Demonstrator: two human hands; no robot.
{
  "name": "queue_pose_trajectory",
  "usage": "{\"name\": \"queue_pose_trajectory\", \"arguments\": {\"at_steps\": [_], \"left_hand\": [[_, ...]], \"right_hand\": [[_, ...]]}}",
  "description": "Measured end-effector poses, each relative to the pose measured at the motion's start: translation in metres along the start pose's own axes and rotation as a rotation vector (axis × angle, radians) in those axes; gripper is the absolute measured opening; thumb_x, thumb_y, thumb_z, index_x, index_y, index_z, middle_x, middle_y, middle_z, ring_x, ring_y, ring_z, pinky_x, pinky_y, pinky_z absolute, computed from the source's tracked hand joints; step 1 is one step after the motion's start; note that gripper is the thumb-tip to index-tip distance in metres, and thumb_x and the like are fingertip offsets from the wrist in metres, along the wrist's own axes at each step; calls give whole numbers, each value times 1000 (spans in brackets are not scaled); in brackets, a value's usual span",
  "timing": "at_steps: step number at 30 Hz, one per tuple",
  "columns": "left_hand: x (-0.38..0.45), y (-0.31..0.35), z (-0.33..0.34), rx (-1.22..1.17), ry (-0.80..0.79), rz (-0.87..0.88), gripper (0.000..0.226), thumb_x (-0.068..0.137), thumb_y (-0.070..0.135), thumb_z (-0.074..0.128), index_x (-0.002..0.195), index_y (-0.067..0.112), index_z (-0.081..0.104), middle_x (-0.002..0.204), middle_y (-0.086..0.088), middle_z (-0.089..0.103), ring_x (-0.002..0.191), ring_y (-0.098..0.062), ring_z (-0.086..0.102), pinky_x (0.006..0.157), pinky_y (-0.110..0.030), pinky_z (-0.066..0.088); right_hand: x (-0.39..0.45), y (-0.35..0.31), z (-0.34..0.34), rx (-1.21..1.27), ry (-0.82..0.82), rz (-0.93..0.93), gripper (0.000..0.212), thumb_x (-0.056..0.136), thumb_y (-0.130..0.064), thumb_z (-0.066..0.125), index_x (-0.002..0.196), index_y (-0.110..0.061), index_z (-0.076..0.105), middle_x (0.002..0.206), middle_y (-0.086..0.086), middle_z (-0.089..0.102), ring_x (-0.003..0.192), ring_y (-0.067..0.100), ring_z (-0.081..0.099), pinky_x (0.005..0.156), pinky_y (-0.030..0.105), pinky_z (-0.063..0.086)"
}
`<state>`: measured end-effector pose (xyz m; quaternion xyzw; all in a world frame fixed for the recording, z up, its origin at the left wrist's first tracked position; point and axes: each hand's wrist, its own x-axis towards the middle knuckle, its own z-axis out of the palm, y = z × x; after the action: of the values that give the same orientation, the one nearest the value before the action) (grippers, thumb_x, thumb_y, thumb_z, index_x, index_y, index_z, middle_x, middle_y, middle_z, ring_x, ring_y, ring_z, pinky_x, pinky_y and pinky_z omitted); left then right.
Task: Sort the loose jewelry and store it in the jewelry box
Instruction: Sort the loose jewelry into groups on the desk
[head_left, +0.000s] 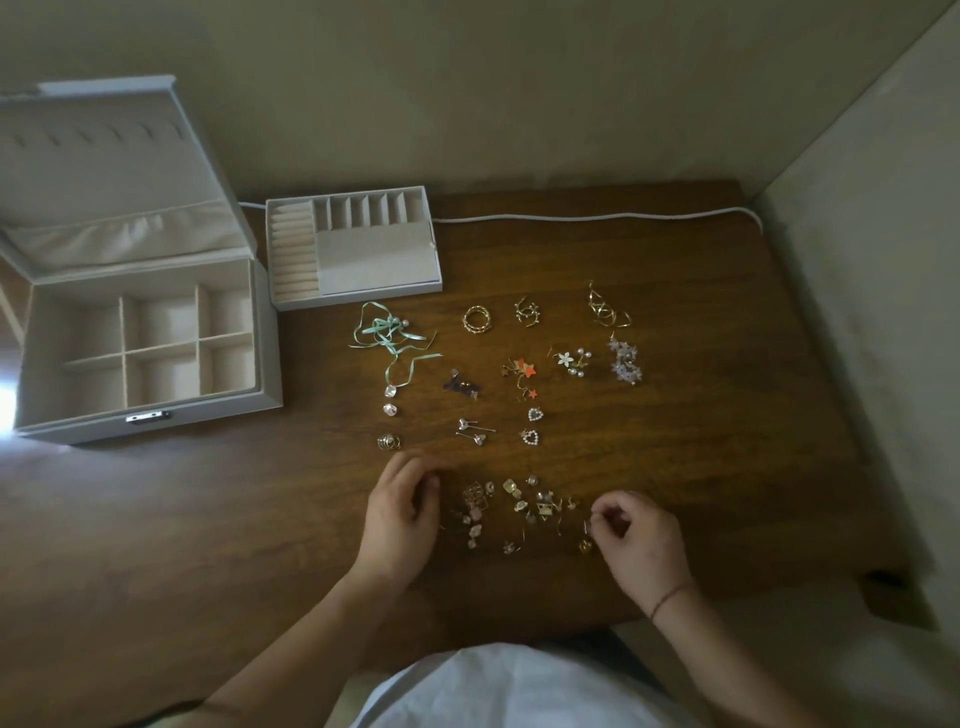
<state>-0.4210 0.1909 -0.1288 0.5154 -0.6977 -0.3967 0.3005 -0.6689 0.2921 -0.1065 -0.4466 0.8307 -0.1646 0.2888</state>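
I judge the sorting about half done: pairs lie in rows on the wooden table, but an unsorted heap sits between my hands and the open jewelry box and its lift-out tray hold nothing I can see. My left hand rests with fingers loosely curled, holding nothing that shows. My right hand pinches at a small gold piece; a white cable lies behind, well apart.

Jewelry box: far left on the desk, lid raised behind it.
Tray: just right of the box, toward the desk's back.
Cord: along the back edge, right of the tray.
Sorted pieces: in rows before the tray, mid-desk.
Loose pile: nearest the person, between left hand and right hand.
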Motion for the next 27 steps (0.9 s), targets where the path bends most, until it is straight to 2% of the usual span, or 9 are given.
{"name": "queue_pose_trajectory", "arguments": {"at_steps": [4, 7, 10, 13, 17, 20, 22, 25, 27], "left_hand": [[-6, -10, -15, 21, 72, -45, 31, 92, -8, 55, 98, 19, 68, 104, 11, 60, 101, -2, 58, 87, -14, 46], [-15, -16, -19, 71, 62, -6, 22, 92, 4, 53, 100, 15, 70, 104, 10, 60, 103, -7, 57, 88, -18, 46], [-23, -22, -20, 140, 57, 46, 22, 90, 8, 54, 102, 16, 71, 106, 9, 60, 100, -7, 53, 87, -25, 46], [-30, -23, -19, 171, 42, 64, 23, 91, 17, 51, 103, 20, 71, 107, 12, 60, 97, -10, 52, 85, -34, 46], [-31, -17, -14, 247, -3, 130, 23, 90, 19, 53, 104, 22, 71, 107, 10, 60, 96, -13, 51, 84, -36, 44], [-27, -1, -2, 312, -97, 263, 21, 87, 19, 60, 105, 26, 69, 108, 11, 61, 96, -14, 50, 80, -33, 40], [-21, 15, 15, 381, -234, 383, 19, 88, 30, 61, 106, 29, 68, 106, 11, 61, 95, -15, 49, 79, -32, 37], [-10, 35, 46, 552, -366, 500, 27, 83, 49, 60, 100, 30, 69, 95, 11, 62, 91, -17, 51, 77, -34, 39], [-2, 48, 61, 646, -422, 490, 30, 80, 51, 65, 99, 28, 70, 94, 9, 64, 91, -20, 54, 76, -35, 44]], "right_hand": [[0, 4, 3, 14, 29, 27, 17, 88, -12, 62, 100, -24, 65, 97, -13, 59, 89, 3, 57, 69, 11, 43], [-11, 7, 5, -69, 11, -32, 23, 87, -21, 61, 109, -28, 62, 99, -18, 54, 89, 1, 53, 69, 15, 45], [-17, 9, 8, -232, 6, -148, 27, 82, -33, 69, 108, -30, 63, 95, -17, 56, 89, 4, 54, 66, 21, 49], [-14, 10, 12, -315, 10, -219, 20, 81, -33, 72, 100, -26, 68, 93, -13, 61, 87, 11, 59, 64, 23, 50], [-4, 0, 12, -260, -26, -140, 17, 87, -29, 66, 104, -24, 67, 100, -14, 58, 92, 6, 54, 69, 17, 44], [2, -9, 7, -55, -10, -17, 14, 87, -22, 67, 101, -23, 66, 95, -13, 58, 80, 0, 56, 61, 10, 42], [4, -10, 2, 181, 21, 123, 9, 88, -17, 64, 95, -23, 66, 89, -7, 63, 79, 2, 59, 59, 12, 43], [6, -12, -5, 910, 6, 518, 15, 94, -11, 51, 88, -10, 65, 83, 10, 62, 72, 19, 58, 62, 28, 45], [5, -14, -11, 1235, -41, 696, 17, 94, -12, 46, 89, -4, 60, 79, 12, 57, 71, 23, 53, 62, 32, 43]]}}
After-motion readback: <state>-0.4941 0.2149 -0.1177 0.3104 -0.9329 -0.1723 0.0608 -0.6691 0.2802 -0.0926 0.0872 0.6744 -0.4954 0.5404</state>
